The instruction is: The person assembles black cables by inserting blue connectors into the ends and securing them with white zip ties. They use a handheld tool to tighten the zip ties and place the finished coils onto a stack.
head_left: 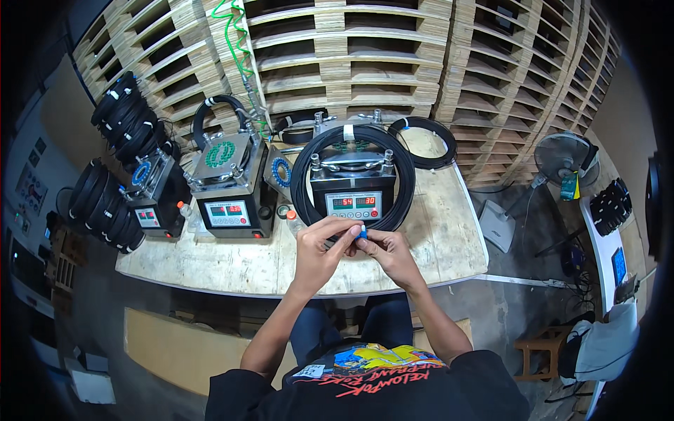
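Both of my hands meet at the table's front edge, pinching a small blue connector (362,233) with a whitish tip. My left hand (319,251) has thumb and forefinger closed against it from the left. From the right, my right hand (394,258) grips its lower part, its fingers curled. Just behind them a large coil of black cable (406,189), with a white tag at its top, rests around a black bench machine (323,188) with a lit red and green display. Whether the connector joins this cable is hidden by my fingers.
Left on the wooden table (442,242) stand two similar machines (228,189) (151,189), with small bottles (184,209) between. A blue-ringed plate (281,170) leans nearby. Another cable coil (453,144) lies back right. Cable bundles (98,203) hang far left; pallets (344,45) rise behind. A fan (562,158) stands right.
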Motion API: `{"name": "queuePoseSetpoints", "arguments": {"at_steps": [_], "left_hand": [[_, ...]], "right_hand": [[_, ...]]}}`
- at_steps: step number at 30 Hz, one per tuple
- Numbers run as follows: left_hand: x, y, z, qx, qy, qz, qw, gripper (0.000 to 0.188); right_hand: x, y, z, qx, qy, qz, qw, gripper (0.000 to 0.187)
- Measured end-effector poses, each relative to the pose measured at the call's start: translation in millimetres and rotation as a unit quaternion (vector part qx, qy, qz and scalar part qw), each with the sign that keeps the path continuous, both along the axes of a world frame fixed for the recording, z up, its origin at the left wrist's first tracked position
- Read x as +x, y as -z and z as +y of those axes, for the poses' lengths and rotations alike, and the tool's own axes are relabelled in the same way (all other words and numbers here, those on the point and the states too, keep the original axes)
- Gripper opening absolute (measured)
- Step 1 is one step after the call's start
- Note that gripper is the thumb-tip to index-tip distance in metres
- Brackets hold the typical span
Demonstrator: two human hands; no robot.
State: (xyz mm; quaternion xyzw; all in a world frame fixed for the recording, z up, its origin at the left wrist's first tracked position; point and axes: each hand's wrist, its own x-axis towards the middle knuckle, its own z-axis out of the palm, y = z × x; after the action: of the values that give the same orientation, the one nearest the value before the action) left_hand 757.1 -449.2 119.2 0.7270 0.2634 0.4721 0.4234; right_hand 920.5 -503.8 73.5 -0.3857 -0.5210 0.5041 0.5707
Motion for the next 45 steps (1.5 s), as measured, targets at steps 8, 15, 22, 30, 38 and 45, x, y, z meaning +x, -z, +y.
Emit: {"name": "queuePoseSetpoints", "arguments": {"at_steps": [8, 15, 22, 30, 38, 45], "left_hand": [[5, 16, 2, -0.036, -0.016, -0.059, 0.997, 0.016], [18, 27, 7, -0.203, -0.080, -0.228, 0.949, 0.021], [-5, 3, 28, -0.028, -0.039, -0.080, 0.996, 0.015], [-4, 0, 21, -0.009, 0.067, 0.081, 0.994, 0.015], [-6, 7, 20, 0.083, 0.094, 0.157, 0.980, 0.011], [7, 17, 13, 0.075, 0.001, 0.092, 0.993, 0.013]], "right_hand": [[-2, 13, 4, 0.004, 0.020, 0.025, 0.999, 0.025], [-12, 1, 13, -0.005, 0.071, -0.013, 0.997, 0.027], [-1, 20, 9, -0.036, 0.033, 0.043, 0.998, 0.028], [5, 17, 5, -0.039, 0.004, -0.010, 0.999, 0.027], [3, 18, -4, -0.044, 0.003, -0.036, 0.998, 0.026], [-2, 20, -6, -0.032, 0.027, -0.027, 0.999, 0.025]]}}
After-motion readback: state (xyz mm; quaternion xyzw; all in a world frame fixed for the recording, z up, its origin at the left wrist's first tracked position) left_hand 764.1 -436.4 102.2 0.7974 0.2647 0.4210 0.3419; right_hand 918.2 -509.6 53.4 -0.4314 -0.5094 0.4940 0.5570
